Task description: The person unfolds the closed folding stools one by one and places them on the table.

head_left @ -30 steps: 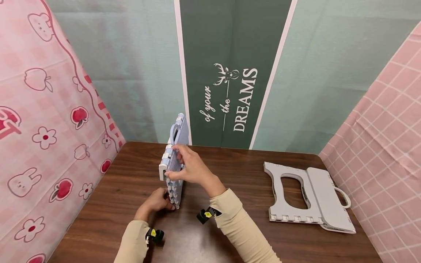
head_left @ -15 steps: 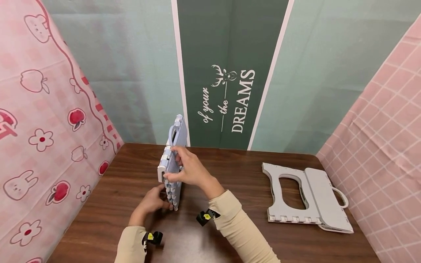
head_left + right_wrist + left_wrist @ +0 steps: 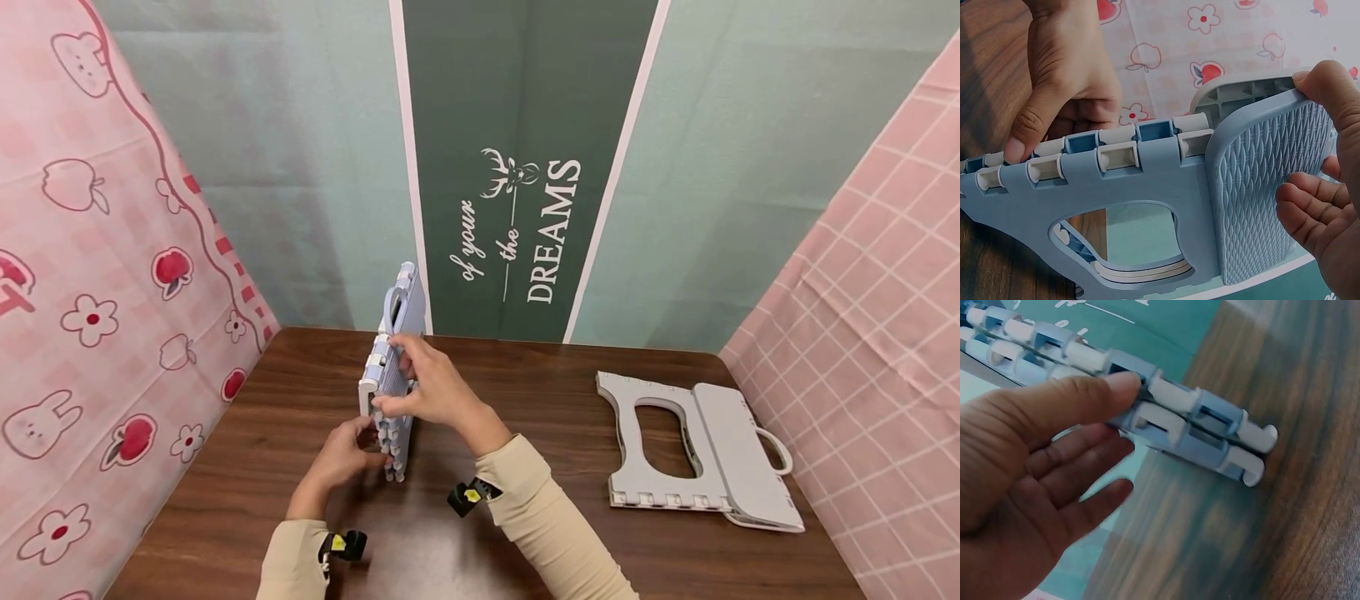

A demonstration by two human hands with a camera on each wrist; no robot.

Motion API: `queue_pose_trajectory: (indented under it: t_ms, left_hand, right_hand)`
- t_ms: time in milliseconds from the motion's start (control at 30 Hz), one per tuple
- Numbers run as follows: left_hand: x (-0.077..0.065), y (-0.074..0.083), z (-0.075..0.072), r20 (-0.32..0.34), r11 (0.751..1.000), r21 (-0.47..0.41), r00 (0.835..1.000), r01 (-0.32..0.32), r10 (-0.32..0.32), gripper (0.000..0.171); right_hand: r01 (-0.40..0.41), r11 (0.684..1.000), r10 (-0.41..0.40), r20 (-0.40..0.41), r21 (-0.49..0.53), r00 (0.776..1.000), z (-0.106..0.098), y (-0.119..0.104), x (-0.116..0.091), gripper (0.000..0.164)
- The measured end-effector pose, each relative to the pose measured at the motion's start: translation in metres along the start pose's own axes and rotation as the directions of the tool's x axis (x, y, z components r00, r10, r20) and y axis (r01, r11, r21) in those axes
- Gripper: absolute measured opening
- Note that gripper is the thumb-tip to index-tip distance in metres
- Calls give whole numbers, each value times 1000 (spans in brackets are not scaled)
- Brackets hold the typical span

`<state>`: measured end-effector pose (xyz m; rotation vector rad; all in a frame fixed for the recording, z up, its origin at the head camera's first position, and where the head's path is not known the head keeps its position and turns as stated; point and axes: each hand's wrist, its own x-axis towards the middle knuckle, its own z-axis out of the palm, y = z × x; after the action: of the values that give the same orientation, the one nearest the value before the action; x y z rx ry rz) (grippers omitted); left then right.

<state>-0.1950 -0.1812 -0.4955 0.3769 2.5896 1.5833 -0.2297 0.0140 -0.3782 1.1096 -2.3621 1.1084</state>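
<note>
A blue and white folding stool (image 3: 392, 375), folded nearly flat, stands upright on the table at left of centre. Its woven-textured seat panel (image 3: 1272, 181) is uppermost, and a carry handle loop (image 3: 393, 310) juts from it. My right hand (image 3: 435, 387) holds the seat panel, thumb on the rim and fingers at the textured face. Lower down, my left hand (image 3: 342, 457) pinches the hinged leg edge (image 3: 1172, 415), its thumb lying across the hinge knuckles. In the right wrist view, the left fingers are partly hidden behind that edge.
A second folding stool (image 3: 742, 458), off-white, lies folded on the right of the wooden table (image 3: 510, 533). A green cloth with lettering hangs behind. Pink patterned cloths flank the table on the left (image 3: 135, 333) and right (image 3: 870, 333).
My left hand has slid up a little along the stool's hinged edge, away from the bottom end. The right hand keeps its hold; the stool stands nearly where it was.
</note>
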Motion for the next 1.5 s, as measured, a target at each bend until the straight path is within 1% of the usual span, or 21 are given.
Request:
queue_pose_trajectory:
  t_ms: [67, 167, 267, 433, 667, 767, 900, 967, 1067, 1167, 1233, 1333, 1400, 1500]
  left_hand:
    - [0, -1, 0, 17, 1000, -14, 1000, -12, 13, 45]
    - [0, -1, -1, 31, 999, -35, 999, -17, 18, 48]
    - [0, 1, -1, 35, 999, -38, 999, -19, 20, 51]
    - [-1, 3, -2, 34, 999, -32, 999, -11, 12, 50]
    - [0, -2, -3, 30, 1000, 3, 999, -17, 17, 50]
    - [0, -3, -4, 28, 1000, 5, 999, -21, 21, 49]
    - [-1, -4, -5, 24, 1000, -2, 999, -28, 28, 49]
    - [-2, -4, -4, 27, 999, -13, 999, -40, 41, 49]
    - [-1, -6, -2, 42, 998, -46, 998, -45, 47, 50]
    - [1, -6, 0, 54, 996, -86, 998, -34, 39, 49]
    - [1, -6, 0, 47, 994, -105, 999, -17, 22, 48]
    - [2, -6, -1, 37, 994, -112, 999, -20, 24, 47]
    - [3, -7, -1, 38, 994, -101, 999, -30, 34, 47]
    - [3, -9, -1, 35, 994, -108, 999, -29, 33, 48]
  right_hand:
    - [3, 1000, -3, 0, 1, 1000, 0, 0, 0, 71]
    - [1, 1000, -1, 6, 0, 1000, 0, 0, -1, 71]
    - [-8, 1000, 8, 11, 1, 1000, 0, 0, -1, 72]
    - [-22, 1000, 21, 7, 19, 1000, 2, -2, -4, 73]
    - [-75, 997, 76, -38, 33, 996, 10, -6, -23, 71]
    - [-67, 997, 68, -51, 27, 996, 11, -6, -27, 69]
    - [-38, 999, 39, -63, 2, 997, 11, -7, -28, 68]
    - [-27, 1000, 27, -73, 3, 997, 12, -7, -31, 67]
    - [-22, 999, 24, -95, 25, 995, 16, -4, -42, 68]
    - [-43, 998, 47, -104, 40, 993, 23, 3, -54, 70]
    - [-55, 997, 60, -105, 51, 993, 27, 7, -59, 71]
    - [-65, 996, 71, -101, 61, 992, 32, 11, -64, 73]
    - [-76, 995, 82, -99, 64, 992, 35, 13, -66, 74]
    - [-114, 991, 120, -80, 70, 990, 38, 15, -70, 75]
